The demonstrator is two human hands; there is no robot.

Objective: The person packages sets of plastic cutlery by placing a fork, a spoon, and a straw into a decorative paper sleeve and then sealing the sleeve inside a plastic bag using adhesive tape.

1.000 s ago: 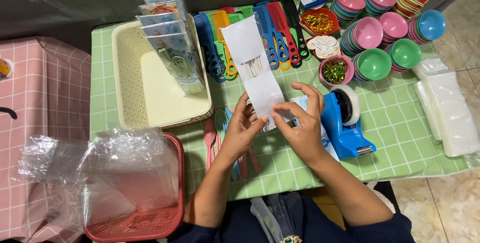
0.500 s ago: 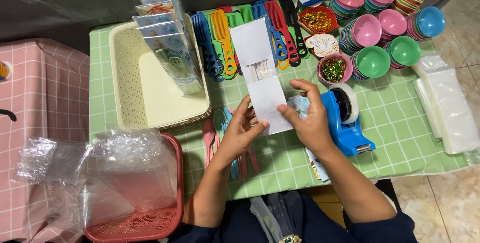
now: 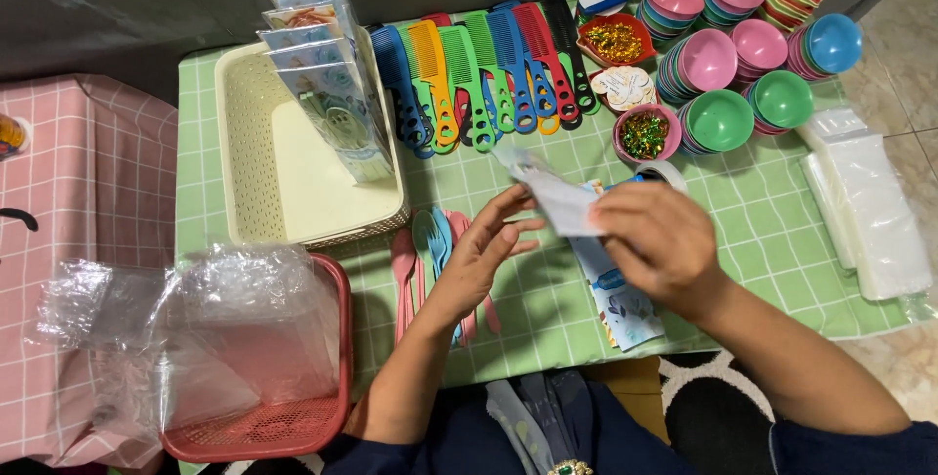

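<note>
Holding a white packet (image 3: 562,203) above the green checked table (image 3: 772,250): right hand (image 3: 657,245), fingers closed on the packet's right end; left hand (image 3: 486,250), fingers spread loosely, tips at its left end. Under the hands, printed cards (image 3: 625,309) and pastel spoons (image 3: 430,240) lying flat. Near left, red basket (image 3: 293,426) filled with clear bags (image 3: 186,328). Beyond it, cream basket (image 3: 256,172) with sealed packets (image 3: 318,55) standing in a row along its right wall. Right edge, stack of plastic sleeves (image 3: 870,211). Far side, row of coloured combs (image 3: 479,74); small bowls of glitter (image 3: 643,133); stacked pink, green, blue and red bowls (image 3: 743,55).
</note>
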